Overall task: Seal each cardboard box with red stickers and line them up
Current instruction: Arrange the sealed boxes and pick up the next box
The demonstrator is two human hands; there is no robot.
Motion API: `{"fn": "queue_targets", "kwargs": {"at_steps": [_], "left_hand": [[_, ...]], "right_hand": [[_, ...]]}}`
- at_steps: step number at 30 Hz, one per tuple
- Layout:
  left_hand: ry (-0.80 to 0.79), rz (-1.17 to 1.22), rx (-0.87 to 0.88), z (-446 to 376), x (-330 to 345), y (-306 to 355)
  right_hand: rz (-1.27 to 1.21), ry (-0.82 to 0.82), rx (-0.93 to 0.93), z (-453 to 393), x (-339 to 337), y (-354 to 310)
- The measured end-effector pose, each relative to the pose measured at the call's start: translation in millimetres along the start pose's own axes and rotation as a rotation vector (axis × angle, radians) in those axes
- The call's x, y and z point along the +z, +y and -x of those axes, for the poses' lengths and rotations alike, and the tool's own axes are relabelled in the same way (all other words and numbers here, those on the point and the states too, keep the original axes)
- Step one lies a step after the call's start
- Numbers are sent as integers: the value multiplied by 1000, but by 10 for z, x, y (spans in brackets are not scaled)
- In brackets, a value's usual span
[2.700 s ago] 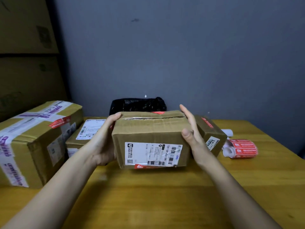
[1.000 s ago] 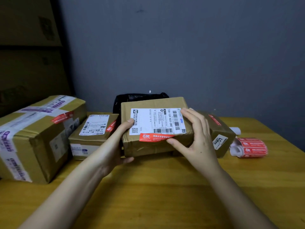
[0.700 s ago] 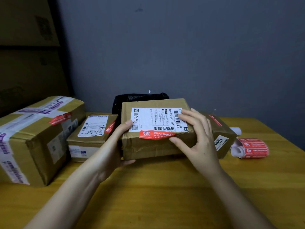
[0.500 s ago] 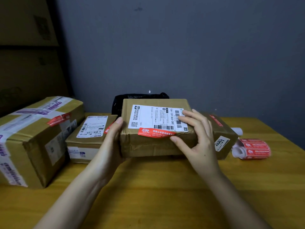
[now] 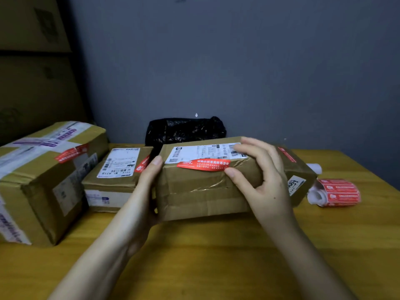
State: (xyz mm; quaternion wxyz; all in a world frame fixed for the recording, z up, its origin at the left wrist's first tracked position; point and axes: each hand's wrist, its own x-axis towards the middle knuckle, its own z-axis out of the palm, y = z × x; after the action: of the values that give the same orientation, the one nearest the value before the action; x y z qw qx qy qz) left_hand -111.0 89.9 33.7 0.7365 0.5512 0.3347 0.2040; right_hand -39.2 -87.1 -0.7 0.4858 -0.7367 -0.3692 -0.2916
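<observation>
A brown cardboard box point(image 5: 201, 191) with a white shipping label on top sits at the table's middle. A red sticker point(image 5: 203, 165) lies along its front top edge, partly creased. My left hand point(image 5: 145, 195) holds the box's left side, thumb up at the top corner. My right hand point(image 5: 264, 176) curls over the right top corner, its thumb pressing the sticker's right end. To the right lies the roll of red stickers point(image 5: 335, 192).
A large taped box point(image 5: 43, 169) and a flat labelled box point(image 5: 116, 174), both with red stickers, stand to the left. Another stickered box point(image 5: 300, 169) sits behind my right hand. A black bag point(image 5: 186, 128) lies against the wall. The wooden table point(image 5: 216, 256) extends toward me.
The box was turned from label-forward to label-up. My right hand slid from the box's side onto its top, and the thumb now presses the sticker's right end.
</observation>
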Motion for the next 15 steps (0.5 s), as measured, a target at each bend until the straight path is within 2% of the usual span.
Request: {"fn": "queue_targets", "kwargs": {"at_steps": [3, 7, 9, 13, 14, 15], "left_hand": [[-123, -5, 44, 67, -84, -175], [59, -155, 124, -90, 38, -5], [6, -103, 118, -144, -41, 9], [12, 18, 109, -270, -43, 1], [-16, 21, 133, -130, 27, 91], [-34, -25, 75, -61, 100, 140]], "right_hand": [[-1, 78, -91, 27, 25, -27], [51, 131, -155, 15, 34, -48], [66, 157, -173, 17, 30, -58], [163, 206, -219, 14, 23, -91], [187, 217, -223, 16, 30, -86], [198, 222, -227, 11, 28, -85]]}}
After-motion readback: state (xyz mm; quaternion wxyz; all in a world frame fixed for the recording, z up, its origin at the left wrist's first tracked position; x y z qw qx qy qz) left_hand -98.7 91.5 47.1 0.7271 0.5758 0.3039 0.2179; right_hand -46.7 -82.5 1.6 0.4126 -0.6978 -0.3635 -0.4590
